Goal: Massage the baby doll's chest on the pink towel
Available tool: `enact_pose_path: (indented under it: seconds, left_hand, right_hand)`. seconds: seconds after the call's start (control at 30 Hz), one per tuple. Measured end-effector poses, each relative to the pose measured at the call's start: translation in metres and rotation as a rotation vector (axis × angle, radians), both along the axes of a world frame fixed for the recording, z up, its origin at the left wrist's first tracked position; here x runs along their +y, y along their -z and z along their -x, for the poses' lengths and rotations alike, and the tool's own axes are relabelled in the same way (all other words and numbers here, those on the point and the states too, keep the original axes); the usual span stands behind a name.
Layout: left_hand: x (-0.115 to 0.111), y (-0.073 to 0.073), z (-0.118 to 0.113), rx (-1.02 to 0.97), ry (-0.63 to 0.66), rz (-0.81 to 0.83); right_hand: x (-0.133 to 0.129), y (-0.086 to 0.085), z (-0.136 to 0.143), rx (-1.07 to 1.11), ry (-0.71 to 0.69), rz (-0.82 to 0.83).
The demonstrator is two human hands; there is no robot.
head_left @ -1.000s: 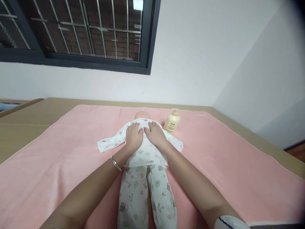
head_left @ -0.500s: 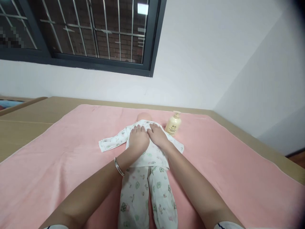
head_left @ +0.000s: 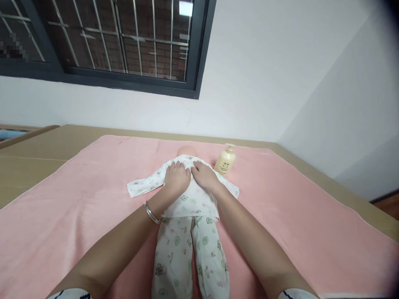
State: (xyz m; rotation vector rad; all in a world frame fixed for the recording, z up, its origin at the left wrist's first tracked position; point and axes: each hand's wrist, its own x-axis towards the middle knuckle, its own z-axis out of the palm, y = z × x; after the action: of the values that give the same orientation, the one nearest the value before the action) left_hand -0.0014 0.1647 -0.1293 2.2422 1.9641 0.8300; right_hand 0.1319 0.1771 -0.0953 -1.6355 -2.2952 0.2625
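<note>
A baby doll in a white patterned top (head_left: 195,203) and matching trousers (head_left: 174,253) lies stretched out on a pink blanket (head_left: 93,187). Only the rounded top of its head (head_left: 187,150) shows beyond the collar. My left hand (head_left: 177,178) rests flat on the left side of the doll's upper back or chest; I cannot tell which. On the other side, my right hand (head_left: 204,176) lies palm down on the same top. Both hands have their fingers stretched out and hold nothing. A silver bangle (head_left: 151,212) circles my left wrist.
A pale yellow pump bottle (head_left: 225,160) stands on the blanket just right of the doll's shoulder. Under the blanket is a wooden surface (head_left: 40,162), which meets a white wall (head_left: 249,74). A dark-framed barred window (head_left: 131,83) is above at the left.
My left hand has slid slightly left, so the gap between my hands at the doll's middle is a little wider. The view has shifted slightly.
</note>
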Motion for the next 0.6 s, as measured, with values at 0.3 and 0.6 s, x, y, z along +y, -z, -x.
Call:
enact_pose_path:
  seconds: [0.3, 0.6]
  left_hand:
    - [0.004, -0.019, 0.016, 0.024, 0.015, 0.17]
    - [0.003, -0.009, 0.007, 0.126, -0.057, 0.095]
  right_hand:
    - [-0.024, -0.006, 0.02, -0.163, 0.038, -0.11]
    - [0.003, 0.006, 0.005, -0.035, 0.019, -0.049]
